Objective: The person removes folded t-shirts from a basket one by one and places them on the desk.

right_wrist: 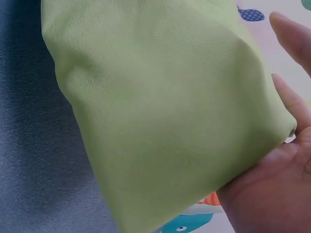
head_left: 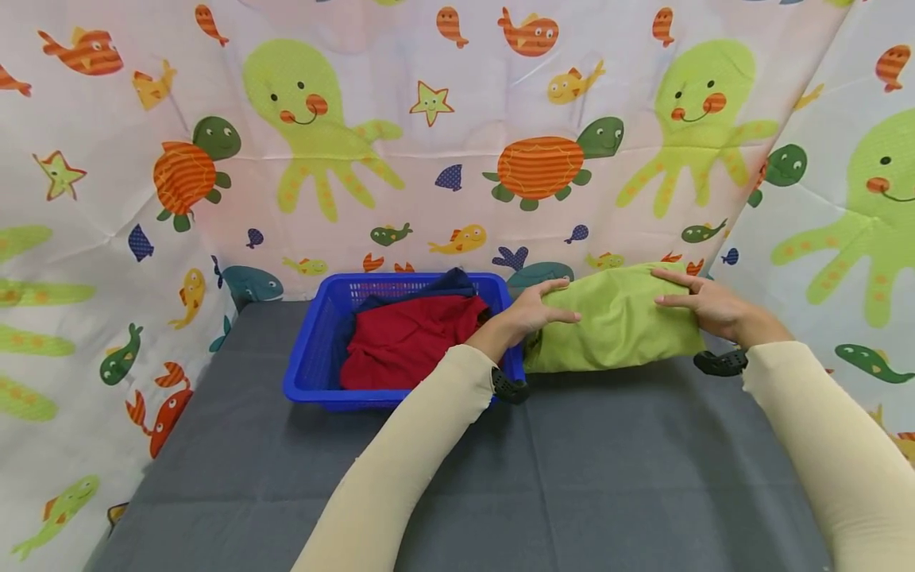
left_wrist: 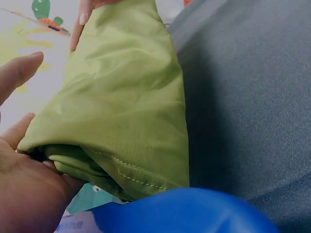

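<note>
A folded green cloth point(head_left: 618, 322) with a stitched hem stands tilted between my two hands, right of the blue basket point(head_left: 322, 395). My left hand point(head_left: 525, 318) is at the cloth's left end. In the left wrist view its thumb and a finger are straight and spread, while the other fingers go under the folded edge and are partly hidden. My right hand point(head_left: 715, 306) supports the other end. Its thumb is held away from the fabric in the right wrist view, and some fingers are hidden behind the cloth. A red cloth point(head_left: 407, 338) lies in the basket over a dark blue cloth point(head_left: 453, 282).
A grey cloth point(head_left: 286, 485) covers the table. Behind and at both sides hangs a white curtain point(head_left: 400, 48) printed with sea animals. The basket's right rim is close beside my left wrist and the green cloth.
</note>
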